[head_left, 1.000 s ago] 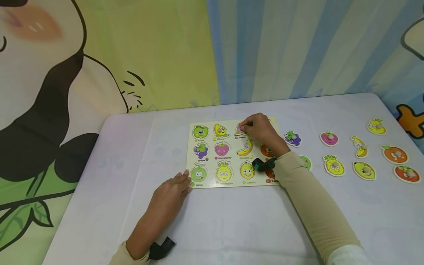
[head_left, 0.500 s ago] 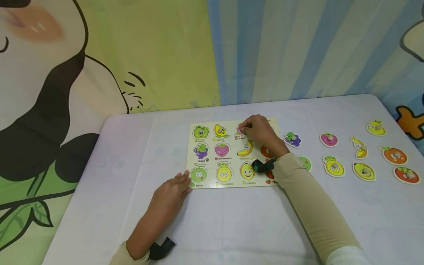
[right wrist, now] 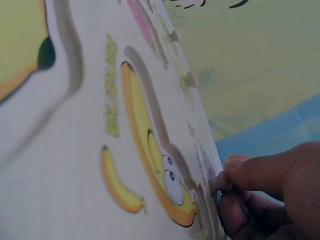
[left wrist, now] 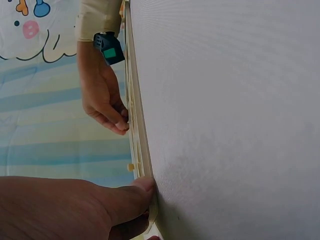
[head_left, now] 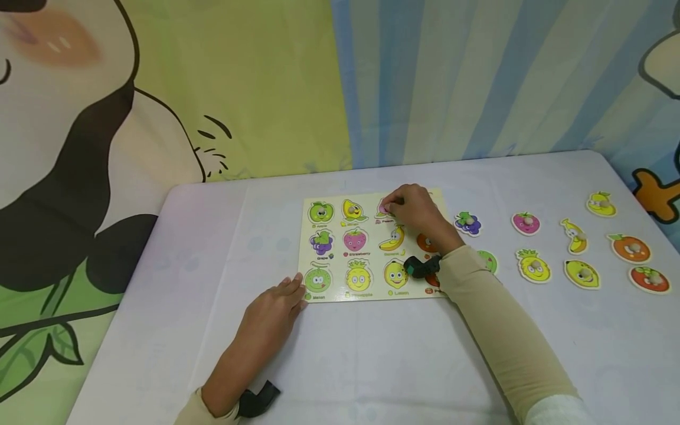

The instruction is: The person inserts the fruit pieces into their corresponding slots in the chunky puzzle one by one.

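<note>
A wooden fruit puzzle board (head_left: 340, 298) lies on the white table. My right hand (head_left: 417, 206) is over its top row, pinching the small knob (right wrist: 220, 183) of the pink peach piece (head_left: 381, 208) at the place labelled Peach. The hand hides most of that piece, so I cannot tell how flush it sits. In the top row, the green apple piece (head_left: 321, 212) and a yellow piece (head_left: 351, 209) show knobs. My left hand (head_left: 271, 316) rests at the board's lower left corner, fingers fairly straight, its thumb (left wrist: 142, 185) touching the edge.
Right of the board lie loose knobbed pieces: grapes (head_left: 468, 224), strawberry (head_left: 526, 224), banana (head_left: 574, 236), pineapple (head_left: 533, 266), lemon (head_left: 582, 274), orange (head_left: 630, 248), tomato (head_left: 649, 280) and a yellow fruit (head_left: 601, 204). My right sleeve partly covers a green piece (head_left: 489, 261). A printed curtain (head_left: 239, 88) hangs behind.
Almost nothing differs. My right hand stays at the peach place with only a tiny shift, and my left hand keeps still at the corner.
</note>
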The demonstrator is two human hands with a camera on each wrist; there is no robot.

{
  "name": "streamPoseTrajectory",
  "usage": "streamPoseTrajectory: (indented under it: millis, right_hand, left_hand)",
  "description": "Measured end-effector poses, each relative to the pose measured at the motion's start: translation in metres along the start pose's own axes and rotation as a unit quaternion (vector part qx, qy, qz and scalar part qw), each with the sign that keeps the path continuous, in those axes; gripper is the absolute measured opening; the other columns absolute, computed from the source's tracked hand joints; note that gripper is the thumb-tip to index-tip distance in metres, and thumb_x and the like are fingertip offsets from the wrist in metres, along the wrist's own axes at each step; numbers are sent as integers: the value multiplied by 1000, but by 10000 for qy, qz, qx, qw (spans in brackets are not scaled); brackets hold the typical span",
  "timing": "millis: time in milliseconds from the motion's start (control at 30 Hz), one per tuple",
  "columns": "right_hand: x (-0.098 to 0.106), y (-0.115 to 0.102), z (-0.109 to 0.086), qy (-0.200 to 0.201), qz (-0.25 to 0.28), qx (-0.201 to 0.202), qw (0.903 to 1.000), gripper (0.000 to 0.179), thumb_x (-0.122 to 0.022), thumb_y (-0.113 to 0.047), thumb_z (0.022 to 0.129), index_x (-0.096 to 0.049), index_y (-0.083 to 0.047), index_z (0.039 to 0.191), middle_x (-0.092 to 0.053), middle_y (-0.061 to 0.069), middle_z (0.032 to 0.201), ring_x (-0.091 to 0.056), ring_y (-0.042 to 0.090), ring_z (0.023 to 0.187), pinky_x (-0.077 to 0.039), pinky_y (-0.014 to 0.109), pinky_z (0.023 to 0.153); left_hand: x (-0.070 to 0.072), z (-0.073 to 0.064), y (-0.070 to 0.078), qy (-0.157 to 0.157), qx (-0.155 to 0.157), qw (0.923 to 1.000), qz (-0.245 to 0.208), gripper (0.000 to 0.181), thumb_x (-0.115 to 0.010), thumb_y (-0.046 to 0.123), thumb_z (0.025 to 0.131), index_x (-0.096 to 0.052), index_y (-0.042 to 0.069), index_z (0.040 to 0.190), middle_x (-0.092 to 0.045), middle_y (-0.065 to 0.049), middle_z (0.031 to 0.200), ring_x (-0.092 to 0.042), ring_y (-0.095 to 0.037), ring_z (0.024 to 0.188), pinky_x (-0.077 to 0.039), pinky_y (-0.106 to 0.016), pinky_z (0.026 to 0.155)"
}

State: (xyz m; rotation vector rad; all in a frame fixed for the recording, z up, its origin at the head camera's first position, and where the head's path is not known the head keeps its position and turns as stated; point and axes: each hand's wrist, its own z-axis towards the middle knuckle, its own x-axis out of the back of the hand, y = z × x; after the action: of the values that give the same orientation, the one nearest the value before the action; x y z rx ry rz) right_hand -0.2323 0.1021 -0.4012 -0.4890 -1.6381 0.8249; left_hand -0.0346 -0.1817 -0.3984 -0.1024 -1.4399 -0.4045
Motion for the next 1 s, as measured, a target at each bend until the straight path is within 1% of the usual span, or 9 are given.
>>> streamPoseTrajectory:
  millis: [167,367,533,667,800,900,1000]
  right_hand:
    - [4,2,-2,89,474,-218,9986,15,-63,-17,96,-73,-9,105,-63,8,108,-55,24,98,-48,39,86]
    - [10,2,-4,289,815,-179,9961,17,-61,-13,96,-71,-6,109,-63,10,109,-57,25,98,-48,38,88]
    - [18,3,-7,454,856,-148,9952,20,-60,-12,96,-70,-4,111,-62,11,112,-58,25,100,-49,40,87]
    - [24,7,-11,589,877,-42,9944,20,-61,-13,97,-70,-3,111,-64,12,110,-59,25,98,-50,39,84]
    - [28,13,-12,725,862,37,9936,19,-62,-12,96,-70,-1,110,-65,13,108,-60,25,97,-50,39,83]
    - [32,17,-12,873,842,17,9926,19,-63,-11,96,-70,0,109,-65,14,107,-61,26,96,-50,38,83]
    - [34,21,-13,937,833,-65,9921,19,-63,-12,95,-70,0,109,-66,14,106,-61,26,96,-50,37,82]
  left_hand:
    - [0,0,0,-45,68,10000,6,41,-84,6,75,-72,0,113,-63,-13,126,-61,-31,115,-52,-44,91]
    - [2,0,0,-49,158,9999,-48,41,-84,5,74,-71,0,113,-63,-13,126,-60,-31,115,-52,-44,92]
    - [2,0,0,-39,78,9999,-71,40,-84,5,74,-72,0,113,-63,-13,126,-61,-31,115,-52,-45,92]
    - [2,0,0,-27,-6,10000,-31,39,-84,5,75,-72,-1,112,-63,-14,126,-61,-31,114,-52,-45,91]
    - [2,-1,-1,-8,-61,10000,-26,39,-83,5,75,-72,-3,111,-63,-15,125,-61,-32,113,-52,-46,91]
    - [2,0,-1,-12,-107,9999,-33,38,-83,5,76,-71,-3,111,-63,-15,125,-61,-32,113,-52,-46,91]
    - [1,0,-2,-36,-90,9999,-54,39,-83,5,75,-72,-2,111,-62,-15,126,-61,-32,113,-53,-46,91]
